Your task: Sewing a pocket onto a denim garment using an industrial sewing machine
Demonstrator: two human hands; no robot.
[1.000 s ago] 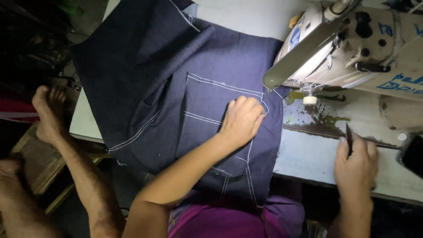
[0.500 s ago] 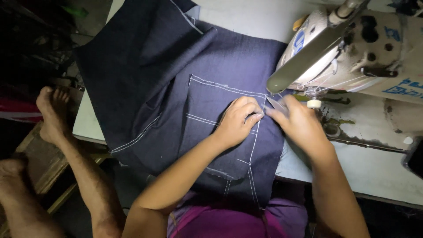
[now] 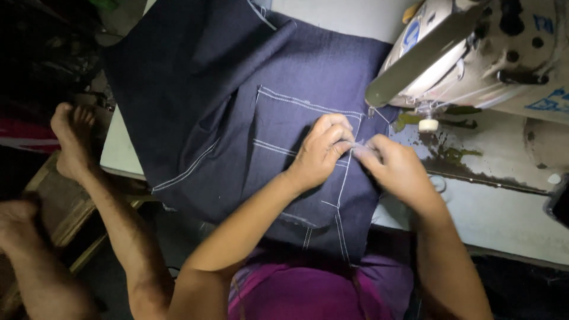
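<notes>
Left hand (image 3: 323,151) and right hand (image 3: 394,169) meet fingertip to fingertip on the denim pocket (image 3: 284,154) beside the sewing machine (image 3: 474,53); both grips seem pinched on a thread.

A piece of dark blue denim (image 3: 237,106) with a stitched-on pocket (image 3: 296,154) outlined in pale thread lay spread over a light table (image 3: 510,213). The left hand (image 3: 323,148) rested on the pocket's right edge, fingers bent, and the right hand (image 3: 394,166) met it there, the fingertips of both pinched together at the seam; what they pinched was too small to tell. Just beyond them stood a cream sewing machine (image 3: 474,53), its plate stained dark. At the left, another person's bare foot (image 3: 74,136) rested near the table edge, above a wooden frame (image 3: 71,219)
</notes>
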